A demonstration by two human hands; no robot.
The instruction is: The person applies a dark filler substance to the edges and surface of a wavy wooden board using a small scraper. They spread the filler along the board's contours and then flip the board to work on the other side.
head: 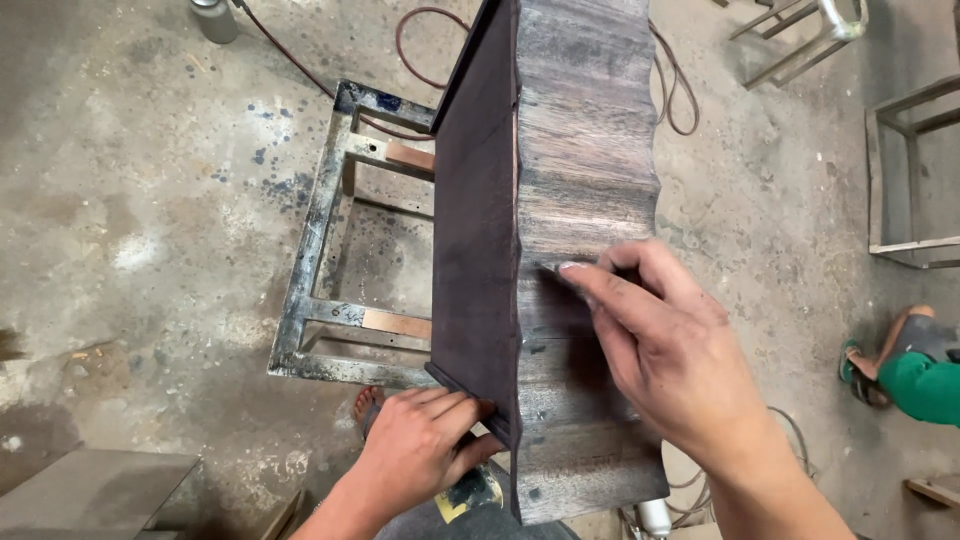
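Note:
A dark wooden panel (pixel 580 150) with a wavy, fluted face stands on edge across a metal frame stand (pixel 315 250). My left hand (pixel 420 445) grips the panel's near lower corner, fingers wrapped around the flat dark side (pixel 475 230). My right hand (pixel 665 350) rests on the fluted face, its fingertips pressed flat against the wood about halfway along. Whether something small lies under those fingers, I cannot tell.
The floor is stained concrete (pixel 130 230). A red hose (pixel 420 50) loops behind the panel. Metal frames (pixel 915 170) stand at the right. Another person's foot and green sleeve (pixel 915 375) are at the right edge. My foot (pixel 367 405) shows below the stand.

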